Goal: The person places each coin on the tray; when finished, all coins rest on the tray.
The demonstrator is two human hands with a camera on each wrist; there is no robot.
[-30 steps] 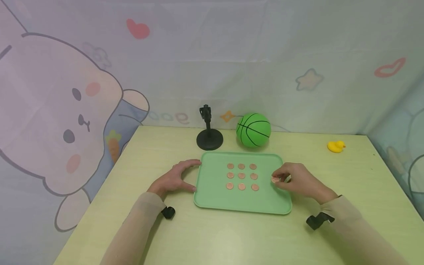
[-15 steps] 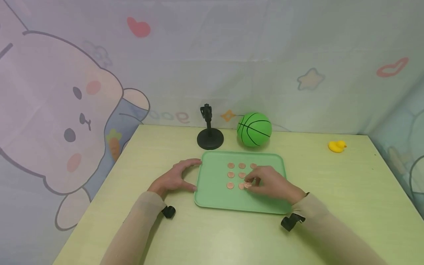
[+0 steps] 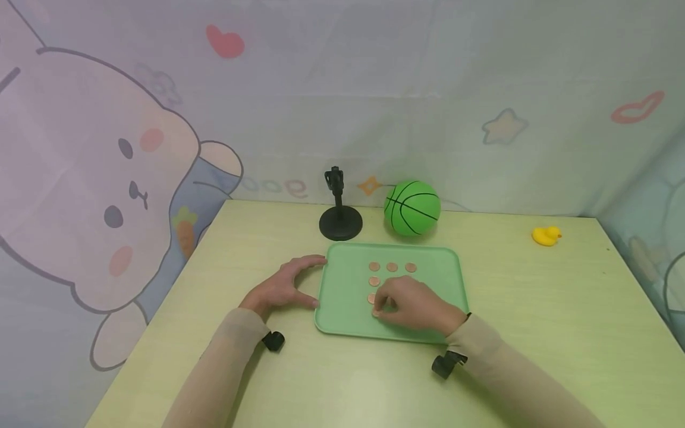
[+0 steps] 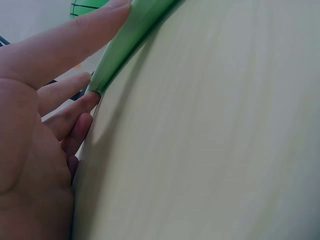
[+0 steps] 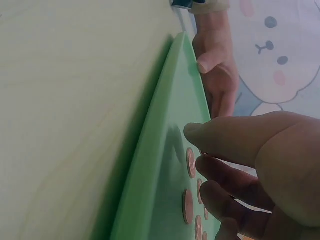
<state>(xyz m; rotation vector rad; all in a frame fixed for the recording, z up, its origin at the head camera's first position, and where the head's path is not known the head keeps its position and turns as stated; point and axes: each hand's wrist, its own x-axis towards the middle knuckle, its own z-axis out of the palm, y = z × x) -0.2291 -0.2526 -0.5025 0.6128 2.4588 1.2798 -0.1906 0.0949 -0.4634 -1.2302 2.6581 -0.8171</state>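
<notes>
A person sits at a pale yellow-green desk (image 3: 535, 309), both forearms in beige sleeves reaching forward. At the centre of the desk lies a light green tray (image 3: 342, 297) holding small copper-coloured coins (image 3: 392, 267) laid flat in rows.

The right hand (image 3: 409, 306) rests over the near middle of the tray, fingers curled downward with thumb and fingertips drawn together at a coin (image 3: 376, 312) near the tray's 7 o'clock area. Whether the fingers actually pinch that coin or only touch it cannot be told from the head view; the right wrist view shows the thumb and curled fingers close above the coins without settling it. The hand covers part of the coin rows. Three coins show in the far row, and two more lie beneath them on the left side.

The left hand (image 3: 280, 288) lies open at the tray's 9 o'clock edge. Its thumb touches the near left rim and its fingertips touch the far left corner, holding nothing.

Beyond the tray, at 12 o'clock, stands a small black stand (image 3: 340, 223) with a round base. Just to its right sits a green ball (image 3: 412, 208) with black lines. A yellow toy duck (image 3: 546, 235) sits well apart at 2 o'clock.
</notes>
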